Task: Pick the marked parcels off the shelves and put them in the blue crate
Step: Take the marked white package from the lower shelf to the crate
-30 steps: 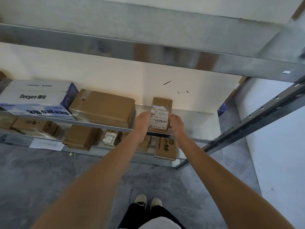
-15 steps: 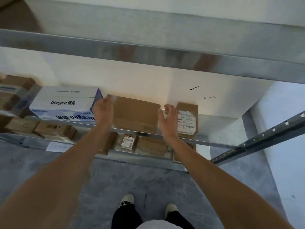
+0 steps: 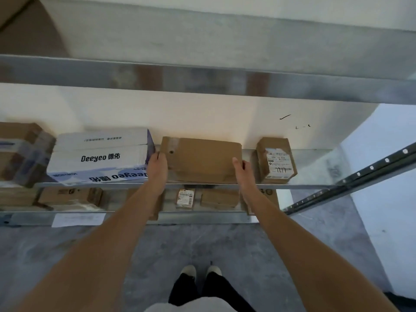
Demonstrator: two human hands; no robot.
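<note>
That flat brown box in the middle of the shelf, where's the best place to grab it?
By its two short ends, coming from the front. The flat brown box lies wide and low, too broad for one hand, with gaps beside it toward the white box and the small labelled box. The left hand and right hand already sit at those ends.

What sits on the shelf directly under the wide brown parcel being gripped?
Below the wide brown parcel lie a small labelled packet and a brown box; the forearms hide what is beside them.
</note>
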